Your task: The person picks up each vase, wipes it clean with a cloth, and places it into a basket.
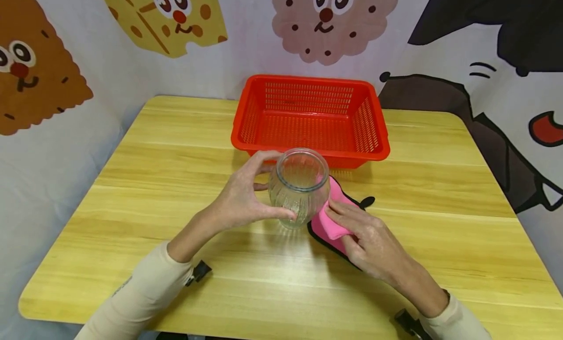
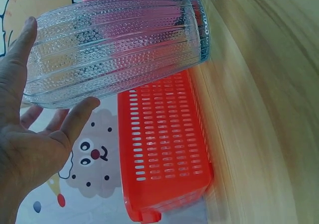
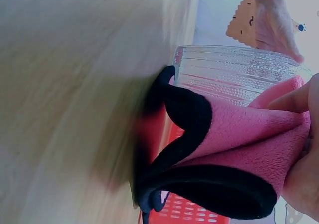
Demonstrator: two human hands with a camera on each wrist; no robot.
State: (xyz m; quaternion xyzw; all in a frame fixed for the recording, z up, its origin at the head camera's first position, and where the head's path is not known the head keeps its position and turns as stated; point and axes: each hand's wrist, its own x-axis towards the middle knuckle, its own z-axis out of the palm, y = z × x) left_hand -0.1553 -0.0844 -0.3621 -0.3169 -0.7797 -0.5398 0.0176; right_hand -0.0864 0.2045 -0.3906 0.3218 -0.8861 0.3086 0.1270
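A clear glass jar [image 1: 293, 198] with ribbed, dimpled sides and a round open mouth stands upright near the middle of the table. My left hand [image 1: 246, 196] holds it from the left, thumb across the near side and fingers round the far side. In the left wrist view the jar [image 2: 119, 50] shows its textured wall and thick base. A pink cloth [image 1: 332, 223] with black edging is pinched in my right hand [image 1: 374, 237], pressed up to the jar's right side. Folds of the cloth [image 3: 249, 134] hang down toward the tabletop in the right wrist view.
Just behind the jar sits a red plastic basket [image 1: 252, 147] with slotted walls and nothing inside. The light wooden table [image 1: 154, 183] meets a cartoon-printed backdrop [image 1: 237, 52] along its far edge. Each forearm carries a black wrist mount.
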